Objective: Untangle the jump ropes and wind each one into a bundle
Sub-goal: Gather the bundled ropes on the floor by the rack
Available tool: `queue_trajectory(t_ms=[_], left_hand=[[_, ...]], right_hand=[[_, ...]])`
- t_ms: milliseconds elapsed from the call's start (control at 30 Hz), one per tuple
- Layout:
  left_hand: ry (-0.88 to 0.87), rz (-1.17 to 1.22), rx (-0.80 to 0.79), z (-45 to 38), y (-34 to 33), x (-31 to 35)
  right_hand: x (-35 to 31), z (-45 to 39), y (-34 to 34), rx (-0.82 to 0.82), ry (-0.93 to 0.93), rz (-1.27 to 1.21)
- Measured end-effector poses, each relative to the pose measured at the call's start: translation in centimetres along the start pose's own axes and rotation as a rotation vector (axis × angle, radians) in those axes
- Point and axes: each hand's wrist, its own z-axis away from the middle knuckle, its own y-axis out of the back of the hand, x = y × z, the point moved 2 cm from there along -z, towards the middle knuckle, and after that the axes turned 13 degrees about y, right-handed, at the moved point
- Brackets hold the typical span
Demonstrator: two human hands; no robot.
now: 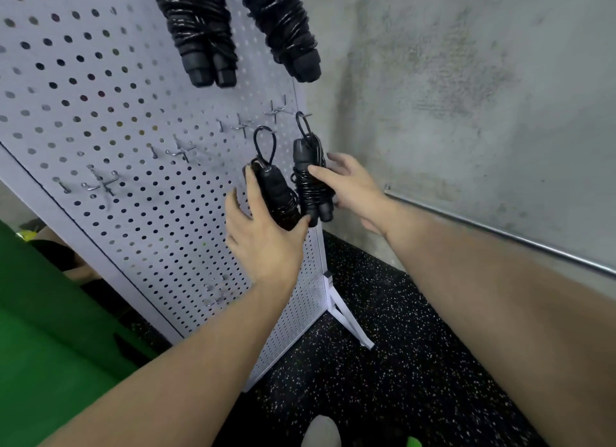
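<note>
Pegboard [140, 90] stands tilted across the left of the view, white, on a splayed foot [346, 316] at 6 o'clock, with a speckled black floor [383, 363] under it. Two wound rope bundles [233, 33] hang at 12 o'clock, fat and tight, handles down.

Lower right edge of board, two smaller bundles side by side, just touching. Right bundle [310, 183] hangs by a cord loop on a hook [301, 115] at the board's edge; cord is wrapped round its paired handles, so it keeps its shape under its own weight. Left bundle [276, 193] has its loop [265, 145] up near a hook at 11 o'clock of it; cannot tell whether the loop is actually caught on it.

Left hand [263, 236] comes up from 7 o'clock, forearm raised, palm toward the board. Its grip is round the left bundle: one finger lies up the 9 o'clock side, another part of the hand presses in from below at 4 o'clock, the rest spread loose against the board. Judged as carrying the bundle's weight while the loop gets seated.

Right hand [350, 186] reaches in from 4 o'clock, wrist bent inward. Fingers straight, one fingertip on the right bundle's wraps, others behind it; grip wide, holding nothing. Likely steadying that bundle so it doesn't swing into its neighbour.

Winding looks done on all four; hanging is what remains.
</note>
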Motion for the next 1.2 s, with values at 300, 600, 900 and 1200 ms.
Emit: queue_trajectory(t_ms=[300,600,900,1200], left_hand=[[0.273,0.141,-0.546,9.8,-9.3,-7.1],[0.206,-0.393,-1.243,17.8,-20.3,-17.4],[-0.018,-0.834,-1.568,23.8,-23.8,-28.2],[0.019,-0.704,-1.597,25.7,-25.1,-28.4]], right_hand=[[12.1,8.4,6.5,0.06,-0.294,0.241],[26.5,19.5,9.5,0.017,-0.705,0.225],[38.1,28.7,7.3,-0.174,-1.065,0.141],[41.0,32.3,7.6,-0.604,-0.858,0.516]])
